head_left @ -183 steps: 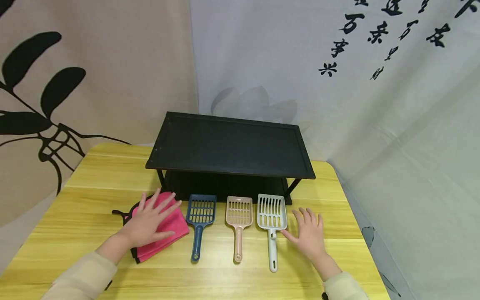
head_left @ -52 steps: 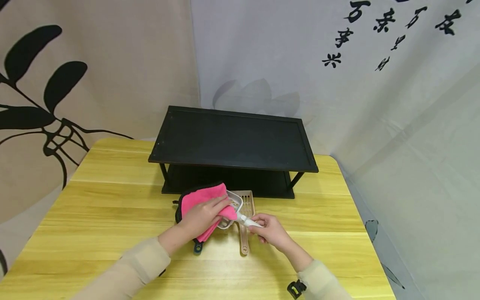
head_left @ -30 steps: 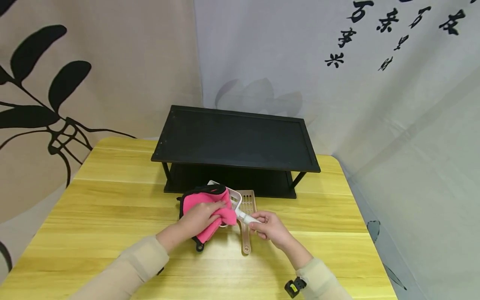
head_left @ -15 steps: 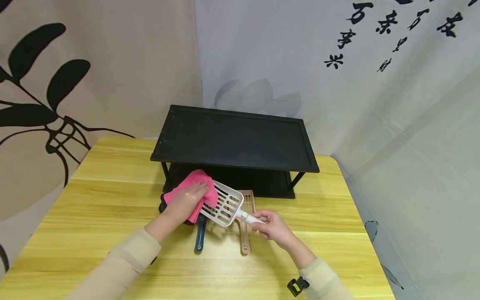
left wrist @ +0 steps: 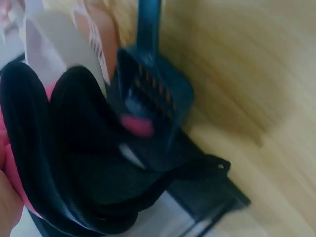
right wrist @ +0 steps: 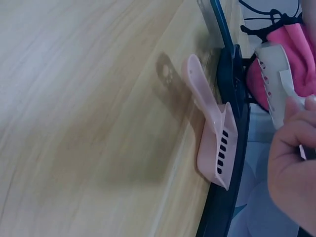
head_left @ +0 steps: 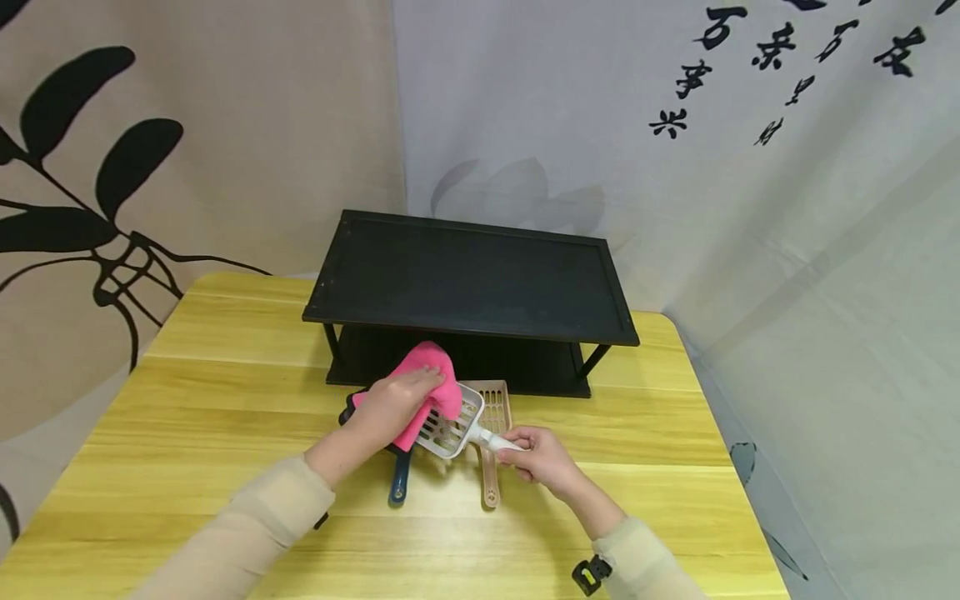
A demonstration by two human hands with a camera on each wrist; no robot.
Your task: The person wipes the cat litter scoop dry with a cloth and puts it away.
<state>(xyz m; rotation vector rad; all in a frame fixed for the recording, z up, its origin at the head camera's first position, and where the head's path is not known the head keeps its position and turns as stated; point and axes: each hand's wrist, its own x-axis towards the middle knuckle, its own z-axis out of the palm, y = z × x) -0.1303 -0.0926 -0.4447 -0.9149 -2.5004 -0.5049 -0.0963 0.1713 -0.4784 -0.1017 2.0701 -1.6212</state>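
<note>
My left hand [head_left: 393, 404] grips a pink cloth [head_left: 448, 398] with black edging and presses it on the slotted head of a white litter scoop [head_left: 478, 433]. My right hand [head_left: 547, 458] pinches that scoop's handle, holding it tilted above the table, head to the left. Below lies a blue litter scoop [head_left: 400, 477], its head hidden by the cloth in the head view; the left wrist view shows the blue scoop's head [left wrist: 180, 91]. A light pink litter scoop [head_left: 490, 482] lies beneath and right of the white one; the right wrist view shows this pink scoop [right wrist: 210, 148] whole.
A black two-tier shelf [head_left: 472, 275] stands on the wooden table [head_left: 225, 392] just behind the scoops. Printed curtains [head_left: 525, 100] hang behind the table and along its right side.
Earlier the cloth and white scoop lay on the table under open hands; both are now held up. Over the last second the cloth shifted left, then back right across the scoop's head.
</note>
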